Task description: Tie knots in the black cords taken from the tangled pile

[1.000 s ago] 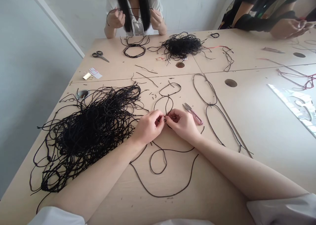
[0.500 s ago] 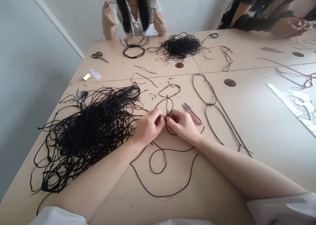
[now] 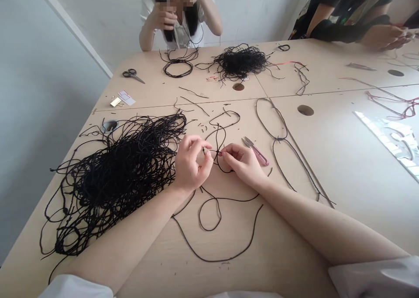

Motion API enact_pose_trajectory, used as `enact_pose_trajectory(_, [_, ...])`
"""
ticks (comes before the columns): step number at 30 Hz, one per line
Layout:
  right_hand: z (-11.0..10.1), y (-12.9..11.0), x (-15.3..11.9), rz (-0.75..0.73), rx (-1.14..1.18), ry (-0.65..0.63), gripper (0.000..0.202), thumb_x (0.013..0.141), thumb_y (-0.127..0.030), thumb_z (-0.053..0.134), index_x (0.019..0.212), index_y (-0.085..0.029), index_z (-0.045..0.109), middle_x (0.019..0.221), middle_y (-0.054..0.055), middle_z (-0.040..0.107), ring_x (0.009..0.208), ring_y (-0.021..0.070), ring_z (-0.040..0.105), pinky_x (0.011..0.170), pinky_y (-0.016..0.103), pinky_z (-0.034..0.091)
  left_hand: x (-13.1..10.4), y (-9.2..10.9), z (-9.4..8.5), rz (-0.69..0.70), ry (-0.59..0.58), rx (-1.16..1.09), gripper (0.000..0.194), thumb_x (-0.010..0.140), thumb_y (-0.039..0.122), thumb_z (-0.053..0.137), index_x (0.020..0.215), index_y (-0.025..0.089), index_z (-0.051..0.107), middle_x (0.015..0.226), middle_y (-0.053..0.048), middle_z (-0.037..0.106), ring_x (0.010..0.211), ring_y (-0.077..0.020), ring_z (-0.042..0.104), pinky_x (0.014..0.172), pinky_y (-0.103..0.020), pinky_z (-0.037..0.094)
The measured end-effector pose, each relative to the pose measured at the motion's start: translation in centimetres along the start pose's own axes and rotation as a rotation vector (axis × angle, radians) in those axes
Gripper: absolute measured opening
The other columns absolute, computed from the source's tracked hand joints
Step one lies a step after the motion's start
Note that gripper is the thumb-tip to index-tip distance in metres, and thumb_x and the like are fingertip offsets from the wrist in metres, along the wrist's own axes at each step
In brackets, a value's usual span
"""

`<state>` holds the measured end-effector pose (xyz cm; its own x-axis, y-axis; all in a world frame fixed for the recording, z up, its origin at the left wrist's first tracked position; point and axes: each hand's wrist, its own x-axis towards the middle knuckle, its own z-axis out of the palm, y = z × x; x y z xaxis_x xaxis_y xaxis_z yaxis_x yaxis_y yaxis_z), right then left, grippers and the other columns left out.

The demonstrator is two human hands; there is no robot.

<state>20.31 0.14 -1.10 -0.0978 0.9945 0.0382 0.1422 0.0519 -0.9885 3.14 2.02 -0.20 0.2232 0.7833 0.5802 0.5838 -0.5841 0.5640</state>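
Between my hands a thin black cord [image 3: 217, 137] forms small loops with a crossing near the fingertips. My right hand [image 3: 242, 162] pinches the cord at that crossing with thumb and forefinger. Just left of it, my left hand [image 3: 194, 162] has its thumb and fingers apart, close to the cord's end, with nothing clearly held. Loose black cord [image 3: 218, 259] curves over the table below both hands. Pink-handled thread snips [image 3: 257, 152] lie just beyond my right hand. A large tangled heap of black cords [image 3: 121, 171] lies beside my left hand and forearm.
Joined cord loops [image 3: 277, 138] lie to the right. Farther off are black scissors [image 3: 132, 74], a coiled cord [image 3: 177, 69] and another cord heap [image 3: 241, 61]. Table holes [image 3: 305, 110] break the surface. A clear sheet [image 3: 389, 136] lies at right. Two people sit across the table.
My left hand has opened and drawn slightly left off the cord, while my right hand keeps its pinch. The person opposite has raised both hands toward the head.
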Motion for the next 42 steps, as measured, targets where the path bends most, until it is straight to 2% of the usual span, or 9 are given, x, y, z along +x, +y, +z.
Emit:
enact_pose_trajectory(2, [0.0,0.0,0.0,-0.001,0.013,0.008,0.013,0.086,-0.027,0.053,0.078,-0.018,0.058,0.066,-0.001,0.053,0.058,0.0102,0.044,0.052,0.024,0.034,0.0,0.1,-0.1,0.029,-0.071,0.002,0.016,0.085,0.022,0.054,0.074,0.019,0.064,0.078,-0.005,0.06,0.079,-0.019,0.055,0.077,-0.033,0.046])
enact_pose_trajectory(4, [-0.1,0.0,0.0,-0.003,0.018,0.009,0.014,0.087,-0.028,0.053,0.078,-0.018,0.058,0.066,-0.001,0.053,0.058,0.0105,0.045,0.053,0.025,0.035,0.0,0.2,-0.1,-0.002,-0.138,0.011,0.023,0.088,0.023,0.052,0.068,0.019,0.064,0.07,-0.003,0.061,0.075,-0.0184,0.055,0.076,-0.033,0.045])
enact_pose_trajectory(10, [0.0,-0.2,0.0,-0.03,-0.069,0.015,0.016,0.086,-0.028,0.053,0.075,-0.018,0.057,0.065,-0.002,0.052,0.058,0.0107,0.043,0.053,0.025,0.034,0.2,0.3,0.4,-0.09,-0.158,-0.136,0.014,0.086,0.027,0.059,0.081,0.02,0.07,0.083,-0.004,0.069,0.083,-0.019,0.061,0.08,-0.032,0.049])
enact_pose_trajectory(14, [0.2,-0.2,-0.1,-0.071,-0.101,0.051,0.013,0.086,-0.029,0.056,0.079,-0.019,0.057,0.07,-0.001,0.055,0.061,0.0113,0.046,0.055,0.026,0.037,0.3,0.3,0.5,-0.235,-0.177,-0.266,0.017,0.086,0.031,0.062,0.078,0.02,0.071,0.08,-0.004,0.071,0.076,-0.018,0.063,0.072,-0.03,0.05])
enact_pose_trajectory(19, [0.5,-0.3,-0.4,-0.17,-0.252,0.191,0.007,0.083,-0.024,0.062,0.089,-0.021,0.061,0.059,-0.006,0.039,0.054,0.0106,0.038,0.052,0.026,0.035,0.2,0.5,0.4,-0.432,-0.278,-0.549,0.024,0.087,0.034,0.059,0.082,0.018,0.075,0.081,-0.004,0.073,0.08,-0.0199,0.066,0.072,-0.029,0.051])
enact_pose_trajectory(21, [0.6,-0.3,-0.5,-0.219,-0.3,0.215,0.004,0.082,-0.022,0.062,0.087,-0.021,0.062,0.057,-0.005,0.04,0.053,0.0106,0.038,0.052,0.026,0.036,0.2,0.5,0.4,-0.466,-0.289,-0.566,0.025,0.087,0.034,0.059,0.078,0.017,0.075,0.076,-0.004,0.072,0.076,-0.0193,0.065,0.068,-0.028,0.05])
enact_pose_trajectory(28, [0.4,0.0,-0.6,-0.377,-0.435,0.235,0.006,0.085,-0.022,0.059,0.088,-0.023,0.065,0.066,-0.001,0.055,0.057,0.0122,0.046,0.057,0.028,0.042,0.1,0.4,0.3,-0.466,-0.272,-0.52,0.029,0.084,0.036,0.061,0.064,0.017,0.069,0.061,0.0,0.062,0.063,-0.0152,0.056,0.059,-0.026,0.043])
enact_pose_trajectory(35, [0.4,0.3,-0.7,-0.489,-0.495,0.269,0.009,0.087,-0.021,0.056,0.087,-0.023,0.065,0.068,0.001,0.059,0.056,0.0128,0.049,0.055,0.028,0.043,0.0,0.1,0.2,-0.465,-0.296,-0.548,0.029,0.084,0.035,0.062,0.062,0.018,0.068,0.059,0.0,0.06,0.063,-0.0148,0.054,0.06,-0.026,0.043])
enact_pose_trajectory(42, [0.3,0.8,-0.8,-0.576,-0.638,0.259,0.008,0.087,-0.022,0.056,0.086,-0.022,0.064,0.062,-0.001,0.058,0.052,0.0098,0.049,0.05,0.023,0.042,0.1,0.2,0.0,-0.442,-0.295,-0.577,0.025,0.081,0.026,0.062,0.058,0.018,0.066,0.06,0.0,0.062,0.064,-0.0138,0.055,0.061,-0.024,0.043])
